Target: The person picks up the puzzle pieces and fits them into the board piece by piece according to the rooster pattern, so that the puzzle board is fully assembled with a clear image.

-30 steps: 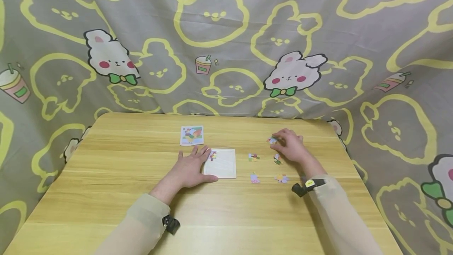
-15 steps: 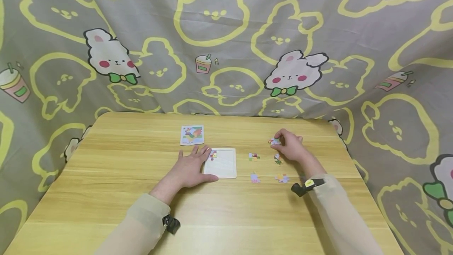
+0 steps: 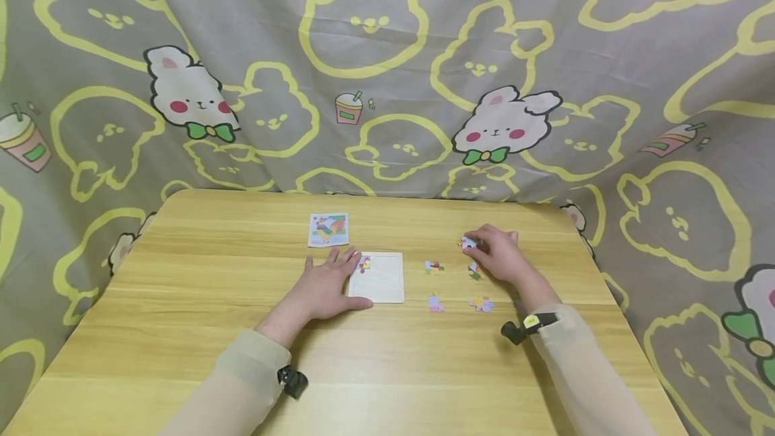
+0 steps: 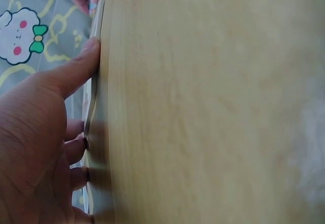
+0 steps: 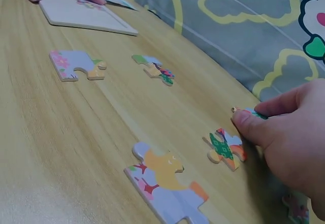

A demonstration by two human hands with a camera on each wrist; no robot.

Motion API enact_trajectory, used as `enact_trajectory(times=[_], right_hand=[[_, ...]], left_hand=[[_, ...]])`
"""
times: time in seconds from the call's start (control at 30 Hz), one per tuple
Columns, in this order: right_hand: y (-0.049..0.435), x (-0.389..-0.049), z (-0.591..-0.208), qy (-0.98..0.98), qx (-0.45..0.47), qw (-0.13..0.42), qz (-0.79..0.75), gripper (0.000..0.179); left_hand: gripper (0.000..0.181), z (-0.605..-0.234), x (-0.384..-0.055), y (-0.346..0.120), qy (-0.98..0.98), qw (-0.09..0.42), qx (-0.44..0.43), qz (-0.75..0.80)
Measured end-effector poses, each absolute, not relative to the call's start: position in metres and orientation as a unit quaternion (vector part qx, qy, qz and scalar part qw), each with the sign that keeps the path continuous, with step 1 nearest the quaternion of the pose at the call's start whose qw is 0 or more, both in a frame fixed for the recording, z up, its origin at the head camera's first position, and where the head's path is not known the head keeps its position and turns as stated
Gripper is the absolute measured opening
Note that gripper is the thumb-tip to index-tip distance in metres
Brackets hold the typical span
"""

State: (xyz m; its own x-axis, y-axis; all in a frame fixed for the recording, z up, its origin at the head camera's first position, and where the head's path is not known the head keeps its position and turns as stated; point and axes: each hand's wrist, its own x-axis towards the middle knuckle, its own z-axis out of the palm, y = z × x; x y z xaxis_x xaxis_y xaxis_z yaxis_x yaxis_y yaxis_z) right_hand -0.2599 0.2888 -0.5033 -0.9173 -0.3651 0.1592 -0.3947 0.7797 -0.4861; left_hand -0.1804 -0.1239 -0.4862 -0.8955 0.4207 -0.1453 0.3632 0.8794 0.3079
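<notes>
My left hand [image 3: 327,288] lies spread at the left side of a white square puzzle tray [image 3: 386,282], with thumb and index finger touching its edges. One colourful puzzle piece [image 3: 364,264] sits in the tray's upper left corner. Farther right, my right hand [image 3: 499,251] pinches a small puzzle piece [image 3: 468,242] between thumb and fingers; the right wrist view shows only part of that piece [image 5: 258,114]. Close by my right hand lies a green and orange puzzle piece [image 5: 223,149]. A yellow and lilac puzzle piece [image 5: 170,183] is nearer the front.
Between tray and right hand lie a lilac puzzle piece [image 3: 435,303] and a multicoloured one [image 3: 434,267]. Partly under my right hand is another dark piece [image 5: 295,206]. Behind the tray lies a picture card [image 3: 328,229] of a rooster. A patterned curtain [image 3: 387,86] hangs behind the table.
The piece in my right fingers has turned and now shows a different side, while that hand shifts only slightly. My left hand stays in place on the tray.
</notes>
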Motion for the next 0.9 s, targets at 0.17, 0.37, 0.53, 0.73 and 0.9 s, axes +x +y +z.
enact_trajectory(times=[0.17,0.37,0.53,0.73,0.9], right_hand=[[0.288,-0.26,-0.502,-0.943,0.212,0.022,0.257,0.038],[0.286,-0.26,-0.504,-0.945,0.2,0.023,0.257,0.038],[0.285,-0.257,-0.505,-0.942,0.198,0.038,0.267,0.037],[0.281,-0.254,-0.5,-0.931,0.219,0.058,0.286,0.037],[0.276,-0.253,-0.495,-0.923,0.238,0.075,0.295,0.036]], left_hand=[[0.112,-0.487,-0.181,-0.124,0.964,0.105,0.201,0.137],[0.112,-0.488,-0.181,-0.124,0.965,0.109,0.199,0.133],[0.112,-0.488,-0.18,-0.123,0.965,0.108,0.199,0.131],[0.112,-0.488,-0.18,-0.123,0.965,0.11,0.198,0.13],[0.112,-0.488,-0.18,-0.123,0.966,0.11,0.197,0.128]])
